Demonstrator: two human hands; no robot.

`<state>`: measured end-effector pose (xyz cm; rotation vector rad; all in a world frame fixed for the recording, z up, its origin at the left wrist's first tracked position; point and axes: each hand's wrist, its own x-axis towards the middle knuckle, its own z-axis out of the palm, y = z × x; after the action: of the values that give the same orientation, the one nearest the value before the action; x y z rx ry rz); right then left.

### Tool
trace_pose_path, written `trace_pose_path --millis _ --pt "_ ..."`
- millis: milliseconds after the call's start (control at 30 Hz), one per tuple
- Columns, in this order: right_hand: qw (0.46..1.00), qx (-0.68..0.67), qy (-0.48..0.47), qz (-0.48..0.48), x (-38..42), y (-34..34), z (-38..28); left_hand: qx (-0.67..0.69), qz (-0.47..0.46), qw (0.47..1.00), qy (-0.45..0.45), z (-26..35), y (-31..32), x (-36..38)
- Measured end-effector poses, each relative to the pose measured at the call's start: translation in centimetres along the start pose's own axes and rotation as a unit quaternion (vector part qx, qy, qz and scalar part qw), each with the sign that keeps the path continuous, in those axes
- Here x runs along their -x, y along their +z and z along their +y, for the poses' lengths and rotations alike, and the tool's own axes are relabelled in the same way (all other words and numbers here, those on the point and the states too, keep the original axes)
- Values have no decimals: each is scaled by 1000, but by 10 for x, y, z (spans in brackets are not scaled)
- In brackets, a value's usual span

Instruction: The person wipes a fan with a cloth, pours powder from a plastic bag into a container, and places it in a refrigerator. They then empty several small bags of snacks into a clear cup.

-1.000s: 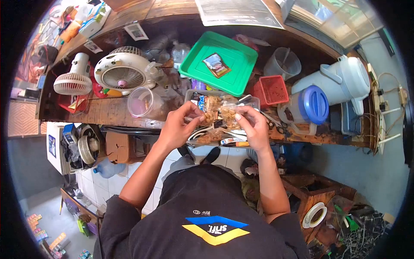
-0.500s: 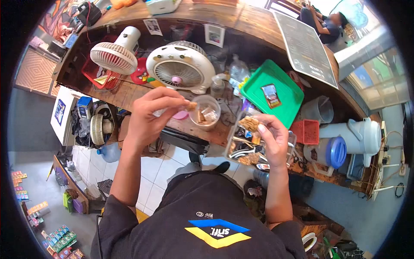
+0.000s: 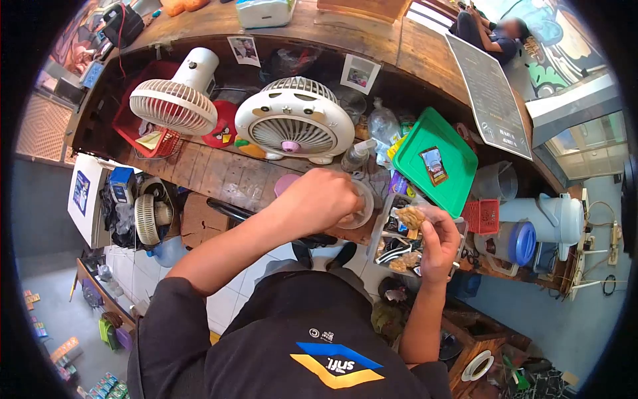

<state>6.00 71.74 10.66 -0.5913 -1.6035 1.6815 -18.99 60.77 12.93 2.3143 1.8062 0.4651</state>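
My right hand pinches a brown, lumpy snack piece between thumb and fingers. It is above a clear divided box that holds dark packets, white strips and more brown lumps. My left hand reaches into a round clear plastic tub, fingers curled down and pressed together. The back of that hand covers its fingertips and most of the tub, so what they hold is hidden. A pink lid lies partly behind my left wrist.
A white animal-faced fan and a smaller fan stand behind my hands. To the right are a green tray with a sachet, a red basket and a pale blue jug. A person sits beyond the counter.
My left hand has moved right and down into the tub, and the brown piece it pinched is out of sight. My right hand still holds its piece. The camera view has shifted slightly.
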Motion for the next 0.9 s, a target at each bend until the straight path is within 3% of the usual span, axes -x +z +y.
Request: trace_pose_path --millis 33,100,233,300,433,500,533,600,633,700,833,900 --pt "1000 1 5 12 1 -3 -2 2 -1 1000 2 2 1 -4" --pt "999 11 19 23 3 -13 0 -60 -108 991 -51 6 3 -12" --pt "999 21 10 32 0 -23 -1 -53 -78 994 -51 11 21 -20" --pt "1000 16 3 21 -4 -27 -3 -26 -134 986 -98 17 25 -23" --pt "1000 13 5 -7 -8 -33 -10 -10 -183 978 -103 16 30 -26" --pt "1000 15 4 -17 -11 -34 -13 28 -327 938 -107 13 24 -36" --pt "999 19 5 -26 -12 -35 -13 28 -328 938 -108 13 24 -39" --pt "999 27 15 -40 -16 -37 -14 -12 -372 928 -4 14 28 -46" --pt "998 37 25 -52 -18 -37 -15 -13 -371 929 -4 13 32 -50" --pt "998 27 19 -59 -21 -36 -14 -2 -473 877 -89 12 38 -55" --pt "996 -14 15 -82 -27 -26 -19 27 -486 870 -79 17 19 -53" --pt "996 -9 8 -89 -29 -23 -21 44 -347 925 -148 26 -4 -34"
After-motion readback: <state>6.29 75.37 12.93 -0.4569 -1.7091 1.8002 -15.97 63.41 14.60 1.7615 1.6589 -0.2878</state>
